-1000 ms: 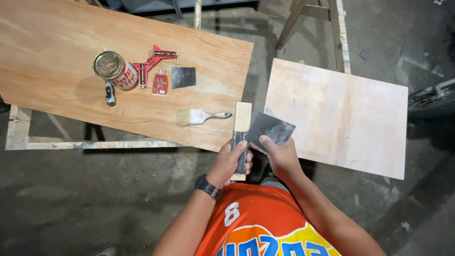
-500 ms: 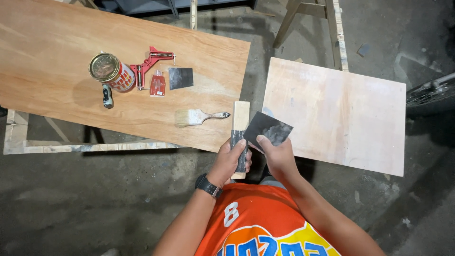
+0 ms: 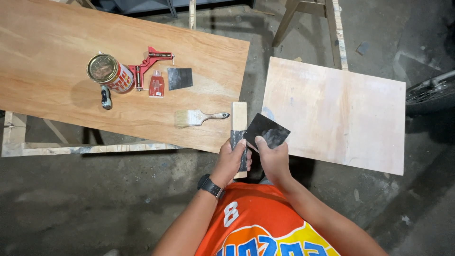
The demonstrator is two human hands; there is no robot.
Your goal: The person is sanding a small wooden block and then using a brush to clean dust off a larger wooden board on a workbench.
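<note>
There are two wooden boards, one big (image 3: 57, 57) and one pale smaller (image 3: 341, 109), one tin can (image 3: 108, 72), one red clamp (image 3: 149, 64), one paintbrush (image 3: 199, 117) and two dark sandpaper sheets. The left hand (image 3: 231, 160) has its fingers closed around one wooden block (image 3: 239, 118), which is partly wrapped in sandpaper. The block's long axis points away from the person, between the boards. The right hand (image 3: 271, 159) pinches the loose sandpaper sheet (image 3: 266, 130), thumb on top, just beside the block

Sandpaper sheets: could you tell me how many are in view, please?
2. One sandpaper sheet lies on the long board beside the red clamp; the other sheet is in the right hand. None seems hidden.
</note>
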